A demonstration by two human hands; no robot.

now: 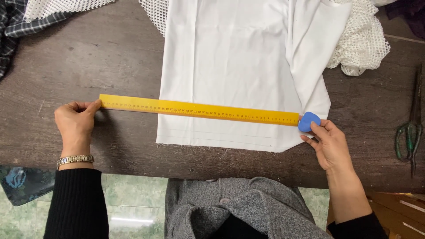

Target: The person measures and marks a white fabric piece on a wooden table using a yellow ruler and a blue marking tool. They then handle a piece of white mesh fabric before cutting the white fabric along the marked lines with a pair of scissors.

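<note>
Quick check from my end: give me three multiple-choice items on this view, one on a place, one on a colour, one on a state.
1. Where do the scissors lie?
A. on the white fabric
B. at the table's right edge
C. under the ruler

2. What colour is the chalk?
A. blue
B. red
C. green

3. How does the yellow ruler lie?
A. standing on end
B. rolled up
C. flat across the white fabric

Answers:
1 B, they rest on bare table far right.
2 A, the right hand holds a blue piece.
3 C, the left hand pins its end.

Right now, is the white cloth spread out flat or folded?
Mostly spread flat: the white cloth lies smooth on the table under the yellow ruler, but its right edge is folded over.
</note>
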